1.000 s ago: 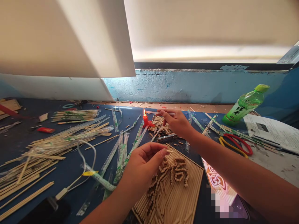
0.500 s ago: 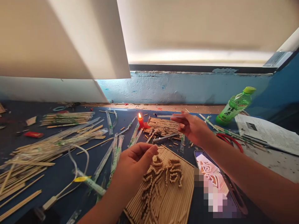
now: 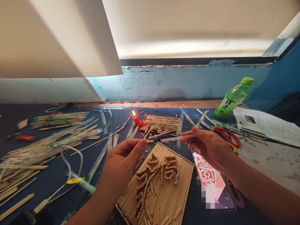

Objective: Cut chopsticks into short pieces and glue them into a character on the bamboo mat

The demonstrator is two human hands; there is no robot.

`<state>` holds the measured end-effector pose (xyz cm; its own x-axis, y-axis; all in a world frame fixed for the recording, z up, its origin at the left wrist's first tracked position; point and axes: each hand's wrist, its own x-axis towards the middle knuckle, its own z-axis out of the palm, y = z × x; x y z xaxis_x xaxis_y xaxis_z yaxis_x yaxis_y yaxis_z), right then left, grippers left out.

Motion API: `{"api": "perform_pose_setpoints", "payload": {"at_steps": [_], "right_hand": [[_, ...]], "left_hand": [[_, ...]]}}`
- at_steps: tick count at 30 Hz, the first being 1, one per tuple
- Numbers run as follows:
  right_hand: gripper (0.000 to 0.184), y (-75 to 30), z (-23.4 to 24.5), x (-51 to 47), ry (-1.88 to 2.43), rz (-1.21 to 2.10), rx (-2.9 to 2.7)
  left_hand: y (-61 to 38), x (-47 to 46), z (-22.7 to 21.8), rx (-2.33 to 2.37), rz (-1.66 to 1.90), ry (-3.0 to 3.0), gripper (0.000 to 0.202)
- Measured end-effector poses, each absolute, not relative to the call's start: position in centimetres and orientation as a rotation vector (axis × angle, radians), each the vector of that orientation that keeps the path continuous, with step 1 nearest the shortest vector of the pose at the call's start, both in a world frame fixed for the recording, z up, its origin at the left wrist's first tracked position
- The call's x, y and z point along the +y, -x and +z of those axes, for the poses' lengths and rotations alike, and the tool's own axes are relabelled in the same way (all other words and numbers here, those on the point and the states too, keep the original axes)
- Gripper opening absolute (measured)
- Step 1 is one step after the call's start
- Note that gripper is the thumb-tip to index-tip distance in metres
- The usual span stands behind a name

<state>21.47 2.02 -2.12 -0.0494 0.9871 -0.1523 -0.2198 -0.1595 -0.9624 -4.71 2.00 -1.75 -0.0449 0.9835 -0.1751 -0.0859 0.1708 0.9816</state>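
Note:
My left hand [image 3: 124,161] pinches a short piece of wooden stick [image 3: 150,141] between thumb and fingertips. My right hand [image 3: 208,148] grips a translucent whitish glue stick [image 3: 179,137]. Its darkened tip points left at the wooden piece, with a small gap between them. Below both hands lies a panel of side-by-side wooden sticks [image 3: 180,190]. Short pieces stand on it in bead-like rows that form a character, and several loose ones lie on its lower part. A red candle [image 3: 135,120] burns behind my left hand.
A mat of sticks [image 3: 161,124] with dark debris lies by the candle. On the right are a phone [image 3: 212,178] showing a similar character, red-handled scissors [image 3: 231,136], a green bottle [image 3: 234,99] and papers [image 3: 269,125]. Wrapped chopsticks [image 3: 58,143] and a white cable [image 3: 81,156] spread left.
My right hand has come down and away from near the candle, bringing the glue stick's tip close to the wooden piece. My left hand still pinches that piece. The view has shifted slightly.

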Motion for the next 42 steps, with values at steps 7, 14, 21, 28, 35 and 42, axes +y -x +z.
{"api": "perform_pose_setpoints", "payload": {"at_steps": [7,14,21,28,35,42], "right_hand": [[0.037,-21.23,-2.27,1.81,1.145,1.481,-0.988],[0.036,-21.17,-2.07,1.68,1.090,1.538,-0.944],[0.033,-21.11,-1.73,1.62,1.003,1.617,-0.830],[0.032,-21.36,-1.80,1.79,0.965,1.629,-0.772],[0.032,-20.76,-1.85,1.44,1.012,1.648,-0.811],[0.032,-20.88,-2.08,1.43,0.956,1.673,-0.773]], "left_hand": [[4.68,2.01,-1.87,1.264,1.119,-0.999,0.028],[4.41,2.07,-1.83,1.244,1.125,-1.000,0.034],[4.37,2.09,-1.81,1.258,1.096,-1.024,0.035],[4.67,2.30,-2.06,1.209,1.086,-0.910,0.032],[4.54,2.29,-2.23,1.195,1.061,-0.917,0.032],[4.29,2.16,-2.12,1.155,1.035,-0.923,0.029]]}}
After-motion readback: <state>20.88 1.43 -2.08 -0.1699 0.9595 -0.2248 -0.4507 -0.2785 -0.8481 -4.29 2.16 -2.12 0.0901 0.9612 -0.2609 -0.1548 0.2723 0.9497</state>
